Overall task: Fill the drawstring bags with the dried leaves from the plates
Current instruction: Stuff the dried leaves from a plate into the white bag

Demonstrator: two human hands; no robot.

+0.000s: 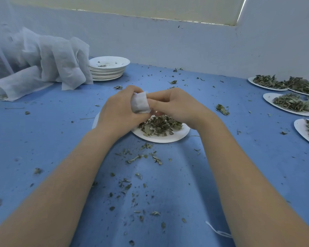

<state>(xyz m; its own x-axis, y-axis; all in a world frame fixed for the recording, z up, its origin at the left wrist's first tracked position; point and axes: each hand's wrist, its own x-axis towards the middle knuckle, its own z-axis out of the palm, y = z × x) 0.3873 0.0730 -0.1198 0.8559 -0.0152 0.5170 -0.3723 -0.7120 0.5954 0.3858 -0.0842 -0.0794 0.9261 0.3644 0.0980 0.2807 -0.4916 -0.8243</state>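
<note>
Both hands are up over the middle of the blue worktop (43, 139), and between them sits a small white drawstring bag (140, 102). The left hand (119, 111) wraps it from the left, fingers curled round the far side of the bag, gripping it. The right hand (175, 106) comes in from the other side, its fingers (154, 104) bunched together and pressed up against the bag's right edge; whether they pinch the fabric or a bit of leaf, I cannot tell, the fingertips are tucked out of sight.

Directly below the hands lies a white plate (168, 139) with a heap of dried leaves (159, 126) on it, the bag held just above its far edge. Crumbs and loose leaf scraps (141, 157) are scattered across the worktop on the near side of the plate and all round it.

Off to the right edge, more plates of leaves (291, 104) wait in a row, each piled high. At the far left, a stack of emptied plates (108, 69) stands beside a crumpled heap of white gauzy cloth (52, 61). Down near the right forearm, a thin white string (218, 231) lies on the worktop.
</note>
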